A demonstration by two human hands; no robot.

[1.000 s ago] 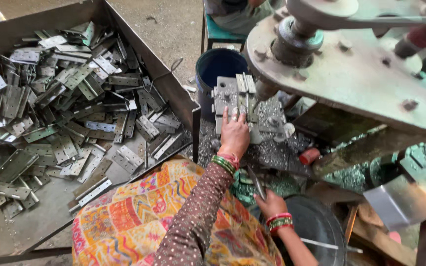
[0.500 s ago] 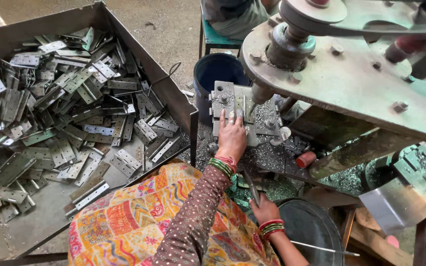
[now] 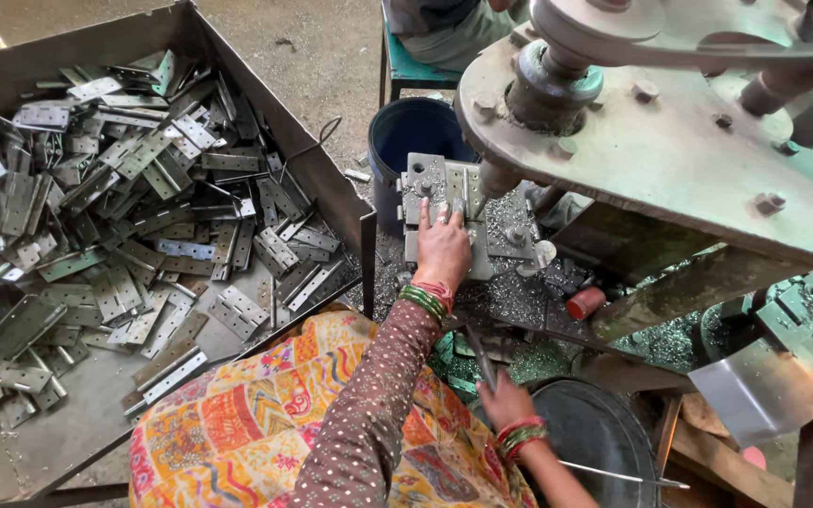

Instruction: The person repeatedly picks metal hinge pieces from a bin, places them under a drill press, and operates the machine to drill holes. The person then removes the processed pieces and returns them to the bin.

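Two hands | left (image 3: 442, 246) flat on hinge plate (image 3: 444, 183) | right (image 3: 503, 400) grips rod (image 3: 482, 357) | hinge tray (image 3: 312, 169) beside

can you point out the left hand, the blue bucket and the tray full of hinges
left hand (image 3: 443, 249): head view, on the back of the hand, which rests flat on the grey metal plate.
blue bucket (image 3: 405, 141): head view, on its dark inner wall.
tray of hinges (image 3: 326, 183): head view, on its bare right side wall.
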